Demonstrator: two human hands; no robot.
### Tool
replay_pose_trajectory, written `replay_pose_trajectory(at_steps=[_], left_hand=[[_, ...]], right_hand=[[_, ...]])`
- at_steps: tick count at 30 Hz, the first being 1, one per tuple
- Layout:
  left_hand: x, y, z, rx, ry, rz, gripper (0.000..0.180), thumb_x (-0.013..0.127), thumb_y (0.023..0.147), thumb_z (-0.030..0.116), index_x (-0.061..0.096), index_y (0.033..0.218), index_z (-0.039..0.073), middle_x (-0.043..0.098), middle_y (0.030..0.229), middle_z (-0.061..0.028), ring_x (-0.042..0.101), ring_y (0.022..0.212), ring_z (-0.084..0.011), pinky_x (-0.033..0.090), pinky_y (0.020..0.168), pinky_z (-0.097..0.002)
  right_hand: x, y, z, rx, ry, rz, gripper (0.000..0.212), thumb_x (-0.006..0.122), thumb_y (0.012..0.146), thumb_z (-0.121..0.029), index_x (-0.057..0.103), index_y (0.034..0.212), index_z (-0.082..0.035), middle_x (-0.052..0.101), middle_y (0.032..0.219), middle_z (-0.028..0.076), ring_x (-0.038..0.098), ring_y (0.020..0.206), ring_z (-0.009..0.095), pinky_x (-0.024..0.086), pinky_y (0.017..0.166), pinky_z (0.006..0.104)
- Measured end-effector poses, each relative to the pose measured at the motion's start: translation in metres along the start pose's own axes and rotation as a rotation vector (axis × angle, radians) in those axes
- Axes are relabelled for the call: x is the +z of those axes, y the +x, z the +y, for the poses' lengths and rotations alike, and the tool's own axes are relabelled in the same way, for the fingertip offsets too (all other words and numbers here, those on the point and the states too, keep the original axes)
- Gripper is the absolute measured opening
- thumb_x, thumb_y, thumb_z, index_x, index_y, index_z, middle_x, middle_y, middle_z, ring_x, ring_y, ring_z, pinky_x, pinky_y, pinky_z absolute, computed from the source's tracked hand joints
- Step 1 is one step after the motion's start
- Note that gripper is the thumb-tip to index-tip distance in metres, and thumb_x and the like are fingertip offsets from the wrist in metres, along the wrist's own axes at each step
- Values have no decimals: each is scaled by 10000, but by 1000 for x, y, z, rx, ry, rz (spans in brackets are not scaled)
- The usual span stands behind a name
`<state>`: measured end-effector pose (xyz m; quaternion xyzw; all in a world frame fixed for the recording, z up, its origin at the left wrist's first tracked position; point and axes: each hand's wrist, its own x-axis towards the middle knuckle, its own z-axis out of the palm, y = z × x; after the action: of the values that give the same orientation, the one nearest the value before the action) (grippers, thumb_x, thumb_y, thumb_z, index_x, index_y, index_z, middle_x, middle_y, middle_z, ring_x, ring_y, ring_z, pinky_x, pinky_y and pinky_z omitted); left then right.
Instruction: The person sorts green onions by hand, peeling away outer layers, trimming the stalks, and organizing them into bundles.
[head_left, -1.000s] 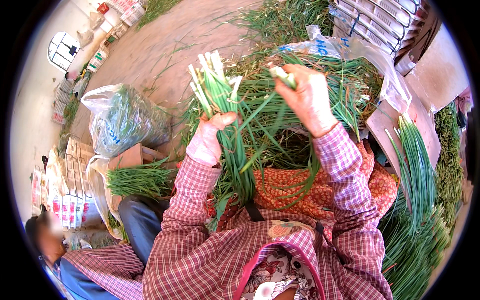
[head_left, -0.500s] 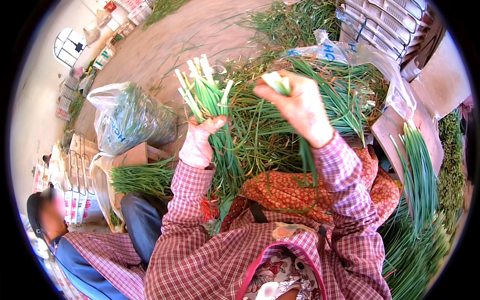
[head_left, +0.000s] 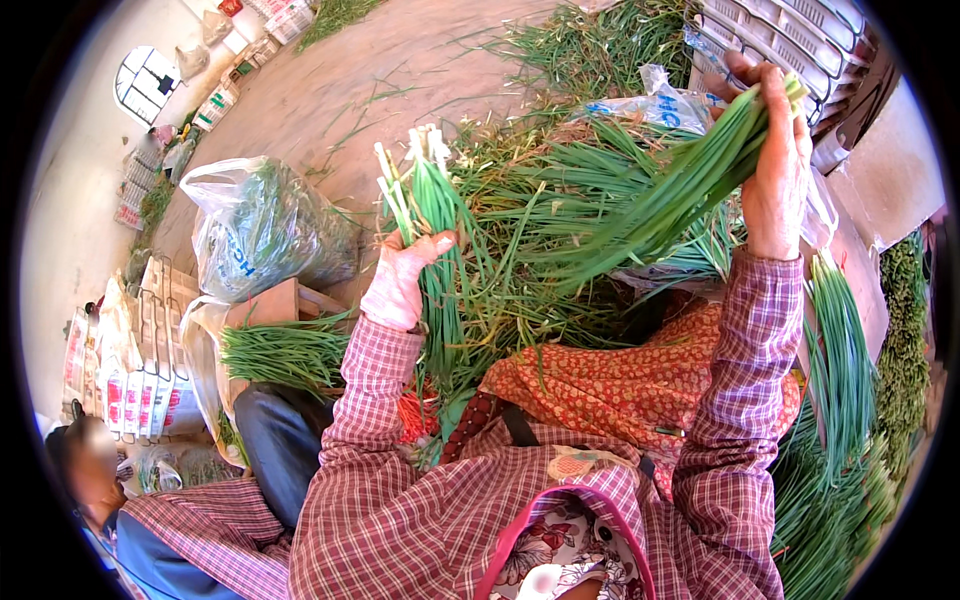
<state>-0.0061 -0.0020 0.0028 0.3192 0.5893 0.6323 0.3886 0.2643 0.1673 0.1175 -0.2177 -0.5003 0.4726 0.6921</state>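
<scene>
My left hand (head_left: 410, 270) is closed around a bunch of garlic chives (head_left: 435, 195). Its pale cut ends point up and the leaves hang below the fist. Raised at the upper right, my right hand (head_left: 778, 180) grips a larger bunch of chives (head_left: 680, 190). Those stems lie toward the upper right, with the long leaves slanting down to the left. Below both hands spreads a loose heap of chives (head_left: 520, 300), mixed with dry yellowed leaves. Orange patterned cloth (head_left: 600, 370) covers my lap.
A clear plastic bag full of greens (head_left: 270, 235) stands at left, near trimmed chives (head_left: 285, 355) on a board. Tied chives (head_left: 840, 340) lie at right. Stacked white crates (head_left: 785, 40) rise at the upper right. A person (head_left: 90, 465) sits at the lower left.
My right hand has moved up and to the right, and a larger bunch of chives now shows in it. The left hand keeps its bunch in nearly the same place.
</scene>
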Motion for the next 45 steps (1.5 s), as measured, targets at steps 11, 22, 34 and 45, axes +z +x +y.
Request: replay_pose_trajectory(at_steps=[11, 22, 34, 45], left_hand=[[46, -16, 10, -87, 5, -173, 343, 721, 729, 72, 601, 1048, 31, 651, 843, -38, 606, 738, -117, 494, 705, -274], [24, -20, 16, -85, -4, -101, 411, 718, 732, 135, 574, 1096, 13, 641, 917, -32, 591, 787, -113, 477, 722, -252], [34, -26, 9, -143, -129, -36, 421, 706, 728, 99, 539, 1107, 20, 627, 892, -28, 590, 757, -116, 485, 686, -261], [40, -14, 14, -115, -221, -273, 505, 697, 725, 257, 551, 1152, 32, 631, 940, -37, 592, 839, -131, 487, 750, -291]], right_hand=[[62, -74, 68, -39, -560, -616, 259, 698, 746, -305, 640, 854, -77, 617, 667, 154, 616, 630, 331, 489, 566, 372], [41, -58, 66, -233, -743, -742, 212, 661, 782, -268, 643, 848, -67, 619, 639, 125, 615, 564, 284, 495, 532, 357], [45, -75, 61, 235, -366, -535, 244, 710, 772, -201, 624, 905, -16, 618, 660, 45, 530, 534, 77, 441, 489, 241], [48, -87, 67, 491, -238, -660, 260, 653, 813, -243, 593, 909, -9, 599, 660, 37, 517, 459, 81, 415, 415, 237]])
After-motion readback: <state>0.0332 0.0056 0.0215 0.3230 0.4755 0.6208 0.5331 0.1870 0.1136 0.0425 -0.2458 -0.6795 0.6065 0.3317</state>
